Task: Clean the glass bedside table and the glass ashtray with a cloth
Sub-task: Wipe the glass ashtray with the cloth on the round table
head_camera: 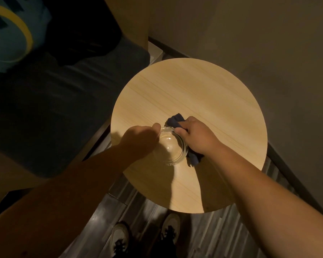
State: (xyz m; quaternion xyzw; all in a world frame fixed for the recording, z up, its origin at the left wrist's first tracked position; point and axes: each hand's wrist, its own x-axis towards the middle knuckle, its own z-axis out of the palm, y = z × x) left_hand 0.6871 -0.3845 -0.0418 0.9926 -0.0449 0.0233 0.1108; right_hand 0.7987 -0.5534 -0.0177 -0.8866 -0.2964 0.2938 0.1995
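A clear glass ashtray [172, 146] sits on the round bedside table [203, 90], whose top looks like light wood grain, near its front left part. My left hand [140, 140] grips the ashtray's left rim, thumb over the far edge. My right hand [196, 135] is closed on a dark blue cloth [175, 121] and presses it against the ashtray's right side. Part of the cloth sticks out beyond my fingers, and another part hangs below my wrist.
A dark bed or sofa [54, 108] runs along the left, with a teal and yellow item [11, 32] on it. A wall [268, 43] stands close behind and to the right. My shoes [119, 239] stand on dark floorboards below the table's front edge.
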